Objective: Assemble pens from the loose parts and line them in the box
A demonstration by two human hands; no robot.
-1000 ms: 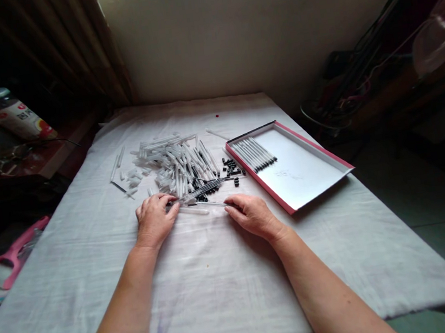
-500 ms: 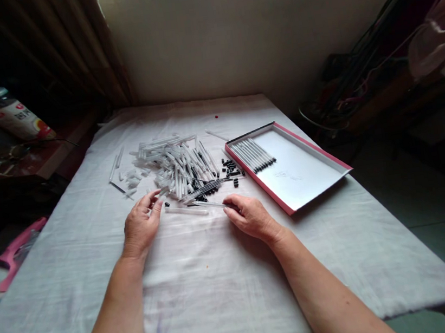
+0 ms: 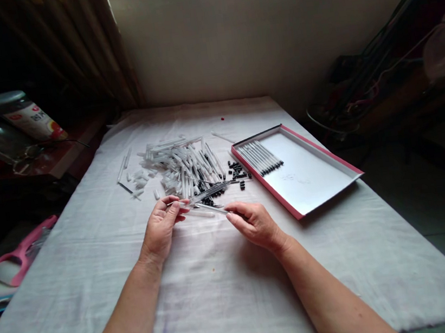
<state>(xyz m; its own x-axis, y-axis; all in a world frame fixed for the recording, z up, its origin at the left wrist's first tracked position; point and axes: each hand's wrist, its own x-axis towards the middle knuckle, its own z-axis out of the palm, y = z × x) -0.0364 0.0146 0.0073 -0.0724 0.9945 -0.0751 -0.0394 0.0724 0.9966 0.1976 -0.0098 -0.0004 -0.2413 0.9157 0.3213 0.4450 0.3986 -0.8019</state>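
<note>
A pink tool (image 3: 24, 251) lies off the table at the far left. Behind it a jar (image 3: 26, 115) leans on a dark shelf; its label is white and red, the writing too blurred to read. A white cloth (image 3: 207, 299) covers the table.

The left hand (image 3: 161, 230) rests on the cloth near the middle. Its fingers are drawn narrow, thumb and forefinger pinched on the left end of a thin clear tube (image 3: 207, 208). Just beyond lies a pile of clear barrels (image 3: 179, 164), with a bundle of dark refills (image 3: 211, 191) at its near edge and small black caps (image 3: 238, 170) to its right.

The right hand (image 3: 255, 223) pinches the tube's right end, its other fingers curled under. The tube hangs just above the cloth between the two hands.

Further right sits a red-rimmed tray (image 3: 323, 183) with a row of pens (image 3: 261, 157) in its far left corner.
</note>
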